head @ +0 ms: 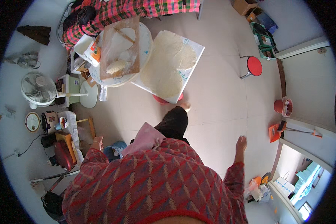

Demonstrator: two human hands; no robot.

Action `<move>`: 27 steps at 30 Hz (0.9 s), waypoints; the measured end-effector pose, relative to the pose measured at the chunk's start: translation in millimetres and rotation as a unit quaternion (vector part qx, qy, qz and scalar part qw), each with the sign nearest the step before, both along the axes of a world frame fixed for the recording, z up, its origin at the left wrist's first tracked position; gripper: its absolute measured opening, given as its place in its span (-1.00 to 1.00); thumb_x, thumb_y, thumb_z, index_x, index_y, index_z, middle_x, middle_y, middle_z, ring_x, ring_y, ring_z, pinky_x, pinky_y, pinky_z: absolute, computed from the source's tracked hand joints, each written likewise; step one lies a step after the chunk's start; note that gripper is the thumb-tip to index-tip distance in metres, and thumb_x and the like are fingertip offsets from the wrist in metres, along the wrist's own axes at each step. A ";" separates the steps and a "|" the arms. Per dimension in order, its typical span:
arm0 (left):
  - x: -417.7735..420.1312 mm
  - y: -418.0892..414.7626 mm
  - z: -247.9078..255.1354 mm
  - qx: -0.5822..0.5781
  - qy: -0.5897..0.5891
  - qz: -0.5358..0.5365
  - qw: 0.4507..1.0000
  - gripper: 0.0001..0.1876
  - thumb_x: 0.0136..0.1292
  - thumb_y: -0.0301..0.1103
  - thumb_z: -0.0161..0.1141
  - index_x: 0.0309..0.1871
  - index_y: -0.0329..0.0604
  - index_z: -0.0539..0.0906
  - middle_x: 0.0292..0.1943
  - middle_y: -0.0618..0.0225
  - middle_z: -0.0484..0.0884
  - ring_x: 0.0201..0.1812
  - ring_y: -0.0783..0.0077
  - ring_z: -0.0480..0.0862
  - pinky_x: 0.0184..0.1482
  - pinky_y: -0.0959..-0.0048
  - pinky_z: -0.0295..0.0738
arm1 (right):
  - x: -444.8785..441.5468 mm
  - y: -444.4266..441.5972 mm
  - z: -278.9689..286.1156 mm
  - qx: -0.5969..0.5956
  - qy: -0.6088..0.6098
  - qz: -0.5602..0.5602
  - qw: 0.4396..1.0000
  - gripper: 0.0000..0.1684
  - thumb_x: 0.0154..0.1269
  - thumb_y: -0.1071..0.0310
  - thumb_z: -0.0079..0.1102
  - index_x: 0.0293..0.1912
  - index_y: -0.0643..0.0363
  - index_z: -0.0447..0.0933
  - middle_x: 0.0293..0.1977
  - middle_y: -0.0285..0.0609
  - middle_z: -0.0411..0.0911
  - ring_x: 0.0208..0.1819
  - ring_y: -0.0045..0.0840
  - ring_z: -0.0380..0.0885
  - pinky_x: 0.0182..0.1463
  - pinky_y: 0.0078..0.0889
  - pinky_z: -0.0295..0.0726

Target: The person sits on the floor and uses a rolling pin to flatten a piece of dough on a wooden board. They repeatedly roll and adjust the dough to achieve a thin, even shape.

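Note:
My left hand (98,142) hangs low at my side, above a blue bucket's left edge and near a small table; its fingers are small and blurred. Out to the other side is my right hand (241,142), over the tiled floor, with nothing visible in it. Ahead, large thin sheets of rolled dough (163,67) cover a white board (192,70). Beside them, a floured wooden board (104,65) lies on a round table (147,42). It bears a rolling pin (124,35), a round of dough (122,42) and an oblong dough piece (116,66).
An open flour bag (91,50) stands left of the wooden board. A standing fan (39,88), a rice cooker (49,121) and a blue bucket (114,149) are on the left. A red stool (254,66) and a dustpan (274,133) stand at right.

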State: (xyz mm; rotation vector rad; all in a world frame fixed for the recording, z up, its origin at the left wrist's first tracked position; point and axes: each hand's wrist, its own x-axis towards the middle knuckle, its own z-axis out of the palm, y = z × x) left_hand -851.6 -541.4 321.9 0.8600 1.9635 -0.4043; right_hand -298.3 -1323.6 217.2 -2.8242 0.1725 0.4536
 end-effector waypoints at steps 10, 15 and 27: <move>268.0 3.0 -61.1 0.087 0.035 -0.501 0.860 -0.54 0.32 -0.06 0.09 0.10 -0.20 0.65 0.08 0.03 0.68 0.07 0.08 0.69 0.16 0.20 0.57 | 67.7 -46.6 -56.4 -0.006 0.277 0.112 0.954 -0.50 0.30 -0.09 0.18 -0.09 0.16 0.68 -0.06 0.11 0.67 0.01 -0.01 0.63 0.17 0.00 0.59; 488.6 -32.0 -77.6 0.119 0.051 -0.561 0.818 -0.48 0.18 0.05 0.22 0.03 -0.19 0.68 0.06 -0.01 0.69 0.13 -0.05 0.65 0.20 0.10 0.54 | 280.6 1.2 -14.2 0.054 0.163 0.064 0.983 -0.57 0.25 -0.02 0.31 -0.12 0.14 0.69 -0.17 0.02 0.72 -0.10 -0.20 0.71 0.01 -0.20 0.66; 886.6 -162.1 -63.1 -0.073 -0.283 -0.638 0.712 -0.58 0.22 -0.01 0.29 -0.05 -0.15 0.71 0.05 0.07 0.71 0.09 0.08 0.69 0.16 0.18 0.54 | 611.3 193.7 104.0 0.096 0.336 0.296 0.889 -0.30 0.20 -0.19 0.38 -0.01 0.27 0.56 -0.10 0.06 0.66 -0.04 -0.13 0.65 -0.03 -0.13 0.61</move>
